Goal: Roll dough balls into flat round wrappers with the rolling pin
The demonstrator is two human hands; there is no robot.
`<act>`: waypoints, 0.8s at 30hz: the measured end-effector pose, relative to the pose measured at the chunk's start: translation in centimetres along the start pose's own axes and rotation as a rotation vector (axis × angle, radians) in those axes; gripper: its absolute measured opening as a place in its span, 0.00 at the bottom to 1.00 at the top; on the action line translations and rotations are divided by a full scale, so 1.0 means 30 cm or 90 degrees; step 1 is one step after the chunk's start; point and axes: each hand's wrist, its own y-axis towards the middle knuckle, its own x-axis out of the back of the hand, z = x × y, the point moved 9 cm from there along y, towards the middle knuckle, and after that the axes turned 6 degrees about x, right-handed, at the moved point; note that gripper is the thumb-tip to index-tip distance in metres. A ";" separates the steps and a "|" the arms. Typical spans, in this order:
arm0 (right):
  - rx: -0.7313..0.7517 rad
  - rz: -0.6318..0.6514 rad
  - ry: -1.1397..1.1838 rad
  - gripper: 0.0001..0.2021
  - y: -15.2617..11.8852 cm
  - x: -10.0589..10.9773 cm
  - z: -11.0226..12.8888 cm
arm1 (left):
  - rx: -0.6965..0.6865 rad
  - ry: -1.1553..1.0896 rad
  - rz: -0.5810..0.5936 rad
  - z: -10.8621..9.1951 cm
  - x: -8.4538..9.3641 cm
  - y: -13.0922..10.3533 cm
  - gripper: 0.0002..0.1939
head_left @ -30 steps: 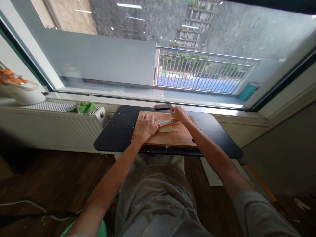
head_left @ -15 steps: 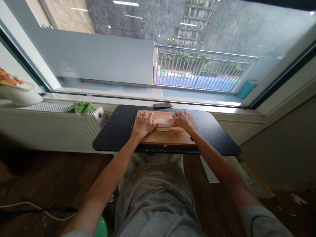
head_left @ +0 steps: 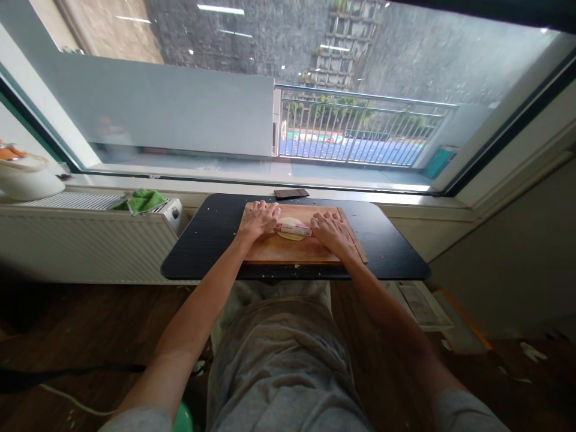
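Observation:
A short rolling pin with a white and red label lies across a flat, pale round of dough. The dough rests on a wooden cutting board. My left hand is closed over the pin's left end, fingers bent and knuckles up. Over the right end curls my right hand, slightly nearer to my body than the left. Both ends of the pin are hidden under the hands. The pin slants a little, its right end closer to me.
The board sits on a black table with crumbs along its front edge. A dark flat object lies at the back edge. Left of the table is a white radiator bearing a green cloth. A large window rises behind.
My right hand has come slightly toward my body while the left has moved slightly away. The pin has turned from nearly level to a slant. The whole view has shifted a little.

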 end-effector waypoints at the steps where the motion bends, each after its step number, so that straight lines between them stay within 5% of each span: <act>1: -0.009 -0.012 -0.002 0.22 -0.005 0.008 0.004 | -0.019 0.013 0.001 -0.008 0.002 -0.002 0.31; 14: -0.062 -0.023 -0.071 0.20 -0.081 0.052 0.059 | 0.012 0.021 0.058 -0.003 -0.015 0.047 0.31; 24: -0.048 -0.039 -0.075 0.22 -0.126 0.054 0.096 | -0.001 0.021 0.032 -0.002 0.011 0.021 0.30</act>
